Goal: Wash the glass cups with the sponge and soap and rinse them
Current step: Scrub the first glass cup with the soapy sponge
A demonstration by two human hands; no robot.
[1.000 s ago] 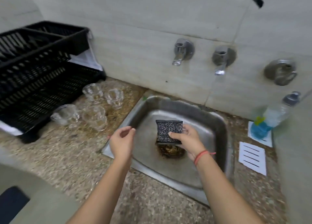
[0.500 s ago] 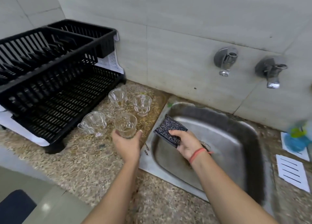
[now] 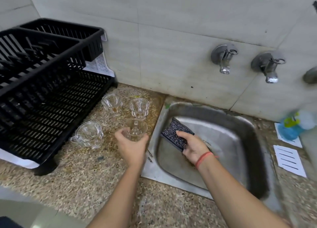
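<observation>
Gripping nearest glass cup (image 3: 136, 129) low at the surface (image 3: 85, 179) beside the sink (image 3: 240, 124), with left hand (image 3: 132, 147) fingers curled round it for carrying over, and pinching the sponge (image 3: 175, 133) in right hand (image 3: 195, 147) fingers above that sink, ready to scrub.

Single head-worn wide-angle view, forward and steeply down, close over sink (image 3: 231, 133) and countertop (image 3: 77, 184)

a: bright, soft, even light; glare on the taps (image 3: 223, 61) and sink (image 3: 223, 123), faint shadow under the rack (image 3: 51, 90).
b: centre's sharp. at 3 o'clock the bottle (image 3: 291, 126) smears; edges bow, 7 o'clock blurs.
</observation>
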